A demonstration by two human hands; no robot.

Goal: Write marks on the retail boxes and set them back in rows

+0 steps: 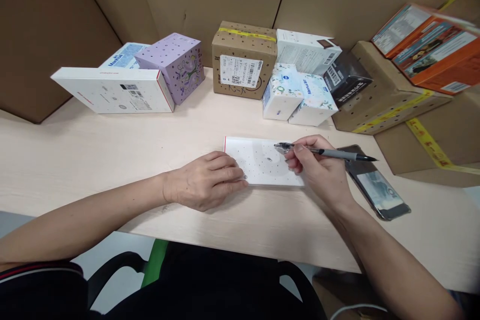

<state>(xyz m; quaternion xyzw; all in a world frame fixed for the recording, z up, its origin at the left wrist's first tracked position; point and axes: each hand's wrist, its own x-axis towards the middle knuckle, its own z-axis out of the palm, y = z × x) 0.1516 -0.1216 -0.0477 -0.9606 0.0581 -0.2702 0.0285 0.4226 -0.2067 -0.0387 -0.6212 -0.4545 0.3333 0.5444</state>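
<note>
A flat white box (pixel 258 162) with small dark marks and a red edge at its left end lies on the table in front of me. My left hand (pixel 210 180) rests across its left end, fingers stretched out and lying flat. Between the fingers of my right hand (pixel 318 165) is a grey and black pen (pixel 332 153), held nearly level over the right part of the box. The pen's clip end points left and its black tip end points right, away from the box. My right fingers cover the box's right end.
Behind stand a white box (pixel 120 92), a purple box (pixel 174 62), a brown carton (pixel 240 42), floral tissue-type boxes (pixel 315 97) and a black box (pixel 347 80). At right, an orange box (pixel 442 55) tops a taped carton (pixel 393 95). A phone (pixel 378 187) lies beside my right wrist.
</note>
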